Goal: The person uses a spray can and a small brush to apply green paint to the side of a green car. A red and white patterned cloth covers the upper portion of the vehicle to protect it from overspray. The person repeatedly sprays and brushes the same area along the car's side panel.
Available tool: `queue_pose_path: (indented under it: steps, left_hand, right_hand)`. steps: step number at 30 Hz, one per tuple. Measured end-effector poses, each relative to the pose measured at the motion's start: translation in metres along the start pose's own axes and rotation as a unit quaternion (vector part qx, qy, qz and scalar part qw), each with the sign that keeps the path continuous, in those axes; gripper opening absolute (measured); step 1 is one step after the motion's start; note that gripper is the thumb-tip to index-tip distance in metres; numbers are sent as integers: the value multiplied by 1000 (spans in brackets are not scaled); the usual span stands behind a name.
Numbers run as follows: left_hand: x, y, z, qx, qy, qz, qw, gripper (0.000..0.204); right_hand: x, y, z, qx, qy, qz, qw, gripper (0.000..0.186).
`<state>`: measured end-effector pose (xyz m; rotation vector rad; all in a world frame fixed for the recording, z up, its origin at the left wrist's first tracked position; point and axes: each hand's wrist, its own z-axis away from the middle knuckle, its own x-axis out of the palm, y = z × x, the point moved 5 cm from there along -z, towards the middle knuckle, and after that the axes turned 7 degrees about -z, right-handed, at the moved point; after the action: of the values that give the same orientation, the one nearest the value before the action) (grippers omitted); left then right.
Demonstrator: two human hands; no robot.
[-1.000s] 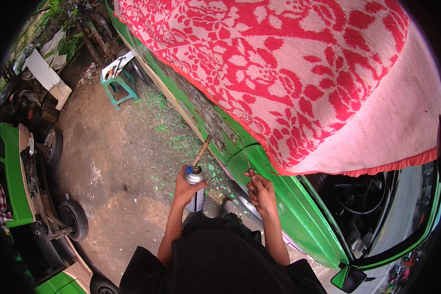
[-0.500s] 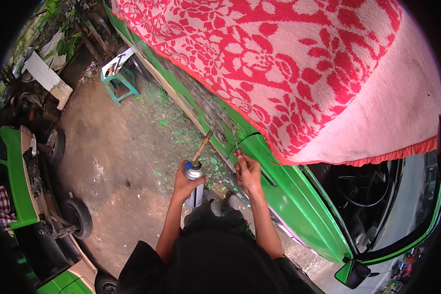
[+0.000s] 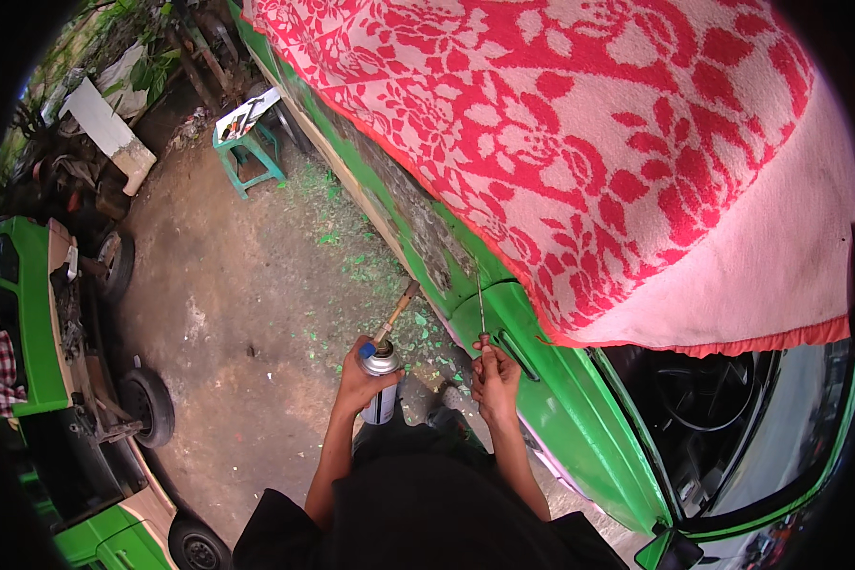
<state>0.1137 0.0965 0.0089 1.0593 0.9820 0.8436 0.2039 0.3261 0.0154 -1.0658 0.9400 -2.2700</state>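
blowtorch clamped in left hand, near beige lower edge of green car, nozzle slanting toward it. right hand, apart from left, closed on thin-shafted tool; tip near edge of red-and-pink cloth; contact with car: cannot tell.

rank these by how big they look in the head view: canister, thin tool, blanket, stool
1. Blanket
2. Stool
3. Canister, partly covered by the left hand
4. Thin tool
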Motion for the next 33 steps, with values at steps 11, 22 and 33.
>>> queue_pose_path:
  steps: [11,22,33]
  left_hand:
    - [1,18,-18,-1,-36,4,999,48]
    - [-17,16,-31,7,-49,10,999,47]
    - [-56,7,-44,32,-38,-22,999,47]
  right_hand:
    - [16,21,-8,-22,13,-52,998,24]
    - [34,43,-16,-47,20,-89,995,21]
    - [45,48,-25,-74,53,-69,993,23]
